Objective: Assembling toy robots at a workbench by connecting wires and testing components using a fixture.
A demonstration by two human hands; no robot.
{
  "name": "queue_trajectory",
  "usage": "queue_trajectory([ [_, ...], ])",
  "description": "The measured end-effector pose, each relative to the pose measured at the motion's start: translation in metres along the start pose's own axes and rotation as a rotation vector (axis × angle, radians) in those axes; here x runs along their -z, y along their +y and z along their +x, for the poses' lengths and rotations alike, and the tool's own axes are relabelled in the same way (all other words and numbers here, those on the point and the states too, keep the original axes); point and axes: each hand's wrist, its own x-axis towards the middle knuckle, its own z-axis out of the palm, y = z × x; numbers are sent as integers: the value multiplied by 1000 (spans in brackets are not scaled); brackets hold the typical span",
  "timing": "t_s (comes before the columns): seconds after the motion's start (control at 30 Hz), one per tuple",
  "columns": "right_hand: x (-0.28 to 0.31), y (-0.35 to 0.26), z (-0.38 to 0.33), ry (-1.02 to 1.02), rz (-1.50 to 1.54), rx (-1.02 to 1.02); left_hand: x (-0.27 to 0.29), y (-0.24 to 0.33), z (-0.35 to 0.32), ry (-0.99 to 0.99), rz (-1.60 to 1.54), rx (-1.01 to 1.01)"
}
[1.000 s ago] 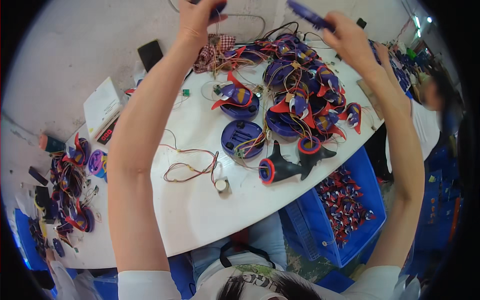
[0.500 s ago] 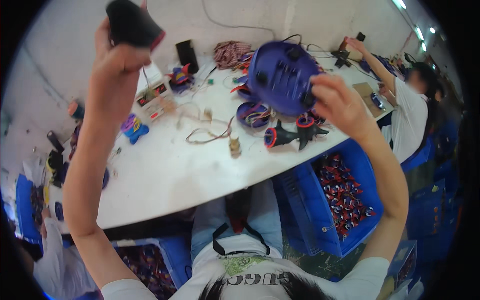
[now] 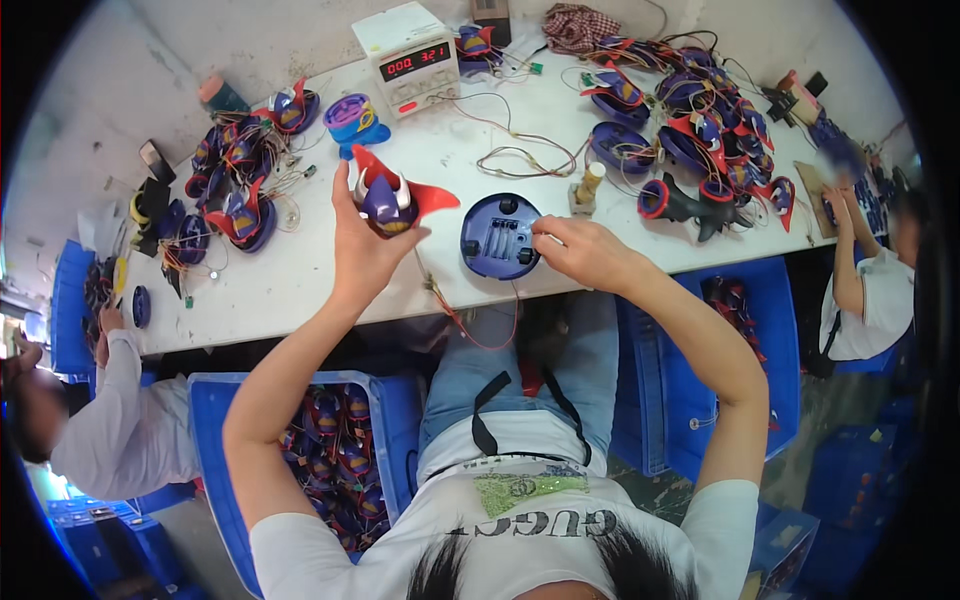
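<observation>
My left hand [image 3: 362, 245] grips a purple toy head [image 3: 388, 207] with white horns and a red pointed crest, holding it up over the table's front edge. My right hand [image 3: 585, 250] pinches the right rim of a round dark purple toy base [image 3: 497, 262], whose slotted compartment and black feet face up. Thin red wires [image 3: 455, 318] dangle below and between the two parts. Just beyond my right hand a small brass-coloured block [image 3: 587, 190] stands on the table. Two black flared parts with red rings [image 3: 672, 198] lie to its right.
A white power supply [image 3: 408, 58] with a lit display stands at the back, near a blue and purple tub [image 3: 352, 118]. Wired toy parts pile up left [image 3: 240, 160] and right [image 3: 715, 130]. Blue crates [image 3: 400, 430] flank my legs. Co-workers sit on both sides.
Both hands have come down from high over the table. My left hand held a black flared part and now has the toy head. The base has dropped toward the table's front edge.
</observation>
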Motion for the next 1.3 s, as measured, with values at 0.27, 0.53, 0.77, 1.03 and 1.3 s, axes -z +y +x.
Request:
queue_trajectory([
  [0.27,-19,4,5,98,-46,-182,-26,-71,32,183,309,86],
  [0.53,7,13,-22,504,525,-934,-16,-87,24,137,329,141],
  [0.77,1,53,2,284,740,-1066,5,-94,18,104,-17,223],
  [1.03,6,13,36,420,1135,-926,-17,-20,-5,-209,258,-67],
  [1.3,-26,-13,57,412,555,-646,-78,-43,50,-334,504,-30],
])
